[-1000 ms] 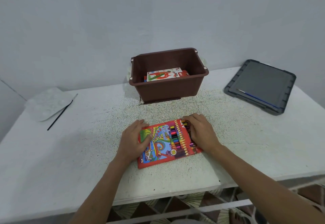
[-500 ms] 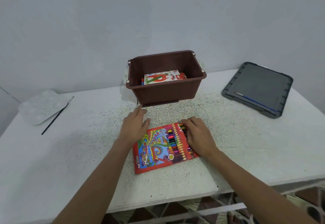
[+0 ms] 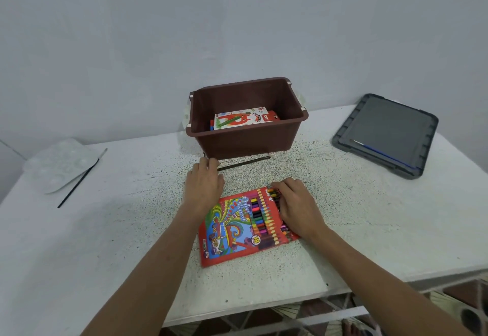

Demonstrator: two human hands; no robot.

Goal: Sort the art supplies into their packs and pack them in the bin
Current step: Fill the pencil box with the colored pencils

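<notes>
A red colour pencil pack (image 3: 232, 227) lies flat on the white table, its pencils showing along the right side. My right hand (image 3: 295, 206) rests on that right side, fingers curled over the pencil tips, holding the pack down. Beyond it stands the brown bin (image 3: 245, 143), with a white and red art box (image 3: 243, 119) inside. A dark pencil (image 3: 245, 162) lies slanted just in front of the bin. My left hand (image 3: 204, 187) reaches to its left end, fingertips closed on it.
A grey lid (image 3: 388, 127) with a thin blue brush (image 3: 380, 152) on it sits at the right back. At the far left lie a white paint palette (image 3: 58, 164) and a black brush (image 3: 79, 183). The table's front edge is close below the pack.
My left hand left the pack and moved forward to the dark pencil at the bin's foot. The pencil's left end has come away from the bin. My right hand stayed on the pack.
</notes>
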